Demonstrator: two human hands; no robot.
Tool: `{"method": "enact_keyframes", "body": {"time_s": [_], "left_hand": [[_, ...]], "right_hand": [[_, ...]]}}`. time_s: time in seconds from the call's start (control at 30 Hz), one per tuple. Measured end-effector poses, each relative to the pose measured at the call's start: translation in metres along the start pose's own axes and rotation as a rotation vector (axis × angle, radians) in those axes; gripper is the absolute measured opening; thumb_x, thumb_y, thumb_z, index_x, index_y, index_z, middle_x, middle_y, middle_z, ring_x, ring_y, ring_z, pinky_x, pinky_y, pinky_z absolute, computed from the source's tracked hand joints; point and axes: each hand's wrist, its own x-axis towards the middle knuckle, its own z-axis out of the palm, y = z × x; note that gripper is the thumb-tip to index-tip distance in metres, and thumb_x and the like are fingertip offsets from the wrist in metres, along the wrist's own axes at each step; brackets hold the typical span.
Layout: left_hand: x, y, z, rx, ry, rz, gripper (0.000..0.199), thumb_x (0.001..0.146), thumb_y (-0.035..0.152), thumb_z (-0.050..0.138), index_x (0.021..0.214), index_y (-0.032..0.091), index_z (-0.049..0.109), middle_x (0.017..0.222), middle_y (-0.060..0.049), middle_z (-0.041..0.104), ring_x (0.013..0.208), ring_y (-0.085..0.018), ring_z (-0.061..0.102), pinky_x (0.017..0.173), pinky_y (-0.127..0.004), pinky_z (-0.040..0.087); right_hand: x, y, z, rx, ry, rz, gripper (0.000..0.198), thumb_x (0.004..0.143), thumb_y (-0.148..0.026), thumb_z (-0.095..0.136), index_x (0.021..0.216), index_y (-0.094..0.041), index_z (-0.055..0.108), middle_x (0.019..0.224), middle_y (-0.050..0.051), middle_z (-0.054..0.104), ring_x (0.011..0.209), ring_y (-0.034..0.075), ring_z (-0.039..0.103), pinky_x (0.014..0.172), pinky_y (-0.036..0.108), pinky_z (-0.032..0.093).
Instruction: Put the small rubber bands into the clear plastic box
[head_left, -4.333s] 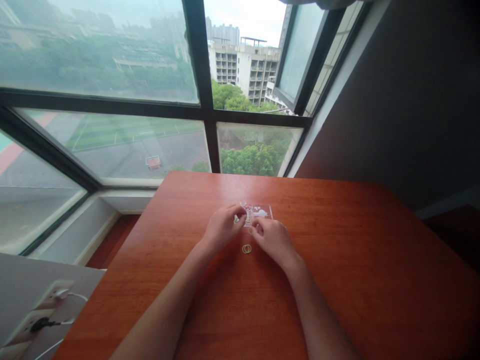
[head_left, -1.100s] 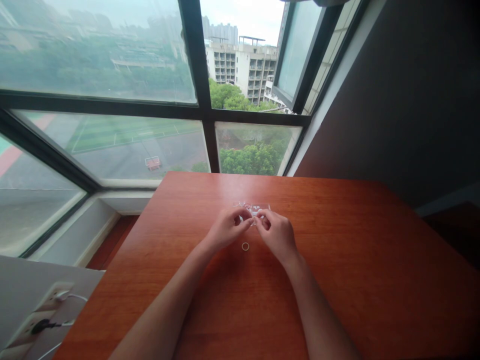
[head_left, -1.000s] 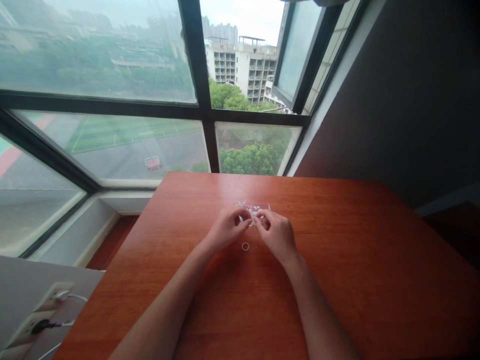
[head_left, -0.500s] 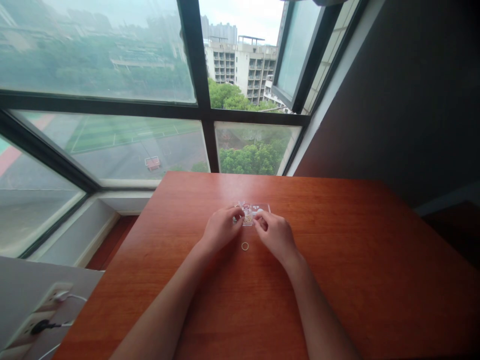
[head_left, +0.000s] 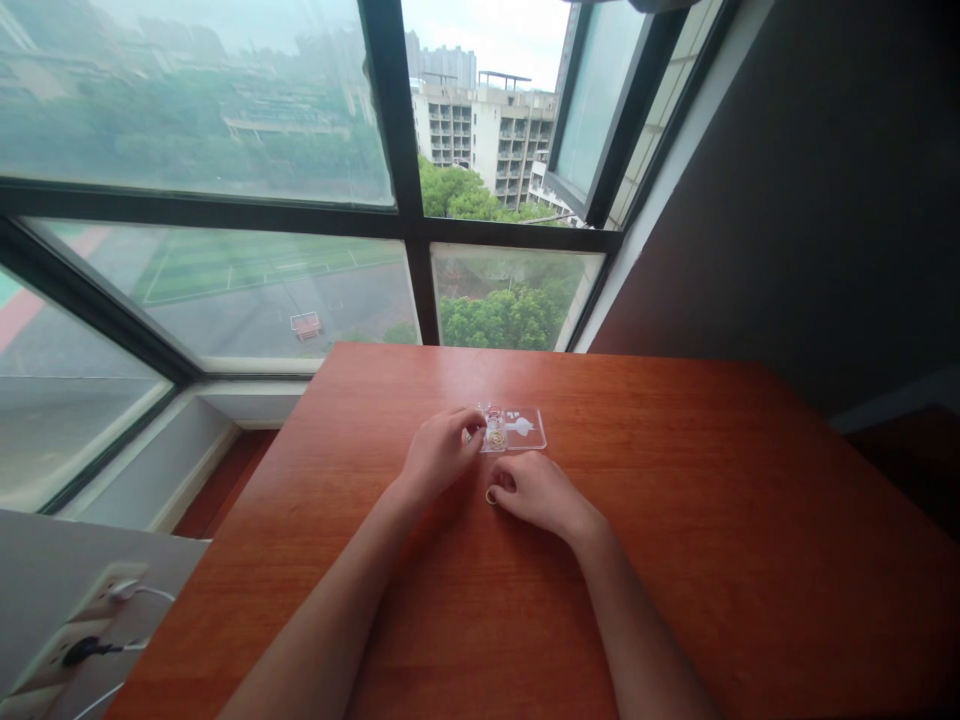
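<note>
A small clear plastic box (head_left: 498,446) rests on the table with several ring-like bits inside, gold and reddish. Its flat clear lid (head_left: 534,439), bearing a white print, lies to the right. My left hand (head_left: 441,452) is closed on the left side of the box, its fingers curled at the edge and hiding that end. Nearer to me, my right hand (head_left: 541,490) has thumb and fingertips pinched at a thin gold-coloured ring (head_left: 490,497) on the tabletop. Part of the ring is covered by the fingers.
The reddish-brown wooden table (head_left: 712,500) spreads around both arms. A dark-framed window (head_left: 420,210) stands beyond its far edge, with one pane tilted out. Wall sockets (head_left: 82,640) with plugs and cables sit at lower left.
My right hand has left the right side of the box and come toward me to the ring, uncovering the printed lid. My left hand has stayed at the box.
</note>
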Motion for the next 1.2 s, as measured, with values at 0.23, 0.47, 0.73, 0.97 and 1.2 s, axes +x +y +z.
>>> {"method": "enact_keyframes", "body": {"time_s": [0.23, 0.47, 0.73, 0.97, 1.2], "left_hand": [[0.000, 0.000, 0.000, -0.052, -0.007, 0.002, 0.014, 0.081, 0.020, 0.053, 0.084, 0.019, 0.067, 0.079, -0.002, 0.067, 0.066, -0.013, 0.054, 0.061, -0.023, 0.038], [0.001, 0.006, 0.001, -0.210, -0.072, 0.017, 0.014, 0.082, 0.022, 0.055, 0.080, 0.017, 0.067, 0.074, -0.001, 0.066, 0.062, -0.011, 0.052, 0.060, -0.022, 0.038], [0.001, 0.011, 0.001, -0.305, -0.137, 0.041, 0.014, 0.082, 0.022, 0.056, 0.080, 0.016, 0.068, 0.071, -0.001, 0.064, 0.062, -0.010, 0.051, 0.057, -0.020, 0.037], [0.000, 0.007, 0.003, -0.176, -0.055, 0.024, 0.011, 0.081, 0.020, 0.056, 0.076, 0.017, 0.065, 0.075, -0.002, 0.066, 0.065, -0.012, 0.054, 0.061, -0.022, 0.039], [-0.002, 0.006, 0.005, 0.004, -0.039, 0.013, 0.011, 0.083, 0.021, 0.054, 0.079, 0.019, 0.065, 0.082, -0.002, 0.066, 0.069, -0.013, 0.056, 0.063, -0.022, 0.039]], "right_hand": [[0.002, 0.001, -0.003, -0.028, 0.106, 0.040, 0.005, 0.077, -0.020, 0.064, 0.073, -0.023, 0.066, 0.068, -0.002, 0.065, 0.061, 0.012, 0.056, 0.055, 0.022, 0.029], [0.006, 0.005, -0.008, -0.007, 0.380, 0.114, 0.008, 0.083, -0.025, 0.059, 0.083, -0.023, 0.066, 0.067, -0.002, 0.064, 0.060, 0.012, 0.056, 0.059, 0.022, 0.034], [0.007, 0.007, -0.006, 0.023, 0.468, 0.093, 0.009, 0.084, -0.027, 0.058, 0.084, -0.023, 0.065, 0.065, -0.002, 0.063, 0.058, 0.013, 0.055, 0.060, 0.022, 0.035], [0.005, 0.007, -0.007, -0.037, 0.452, 0.109, 0.010, 0.086, -0.027, 0.056, 0.085, -0.024, 0.065, 0.067, -0.001, 0.064, 0.061, 0.014, 0.056, 0.060, 0.023, 0.033], [0.005, 0.007, -0.008, -0.064, 0.440, 0.127, 0.008, 0.085, -0.025, 0.057, 0.084, -0.024, 0.065, 0.065, -0.002, 0.063, 0.062, 0.014, 0.057, 0.059, 0.023, 0.032]]}}
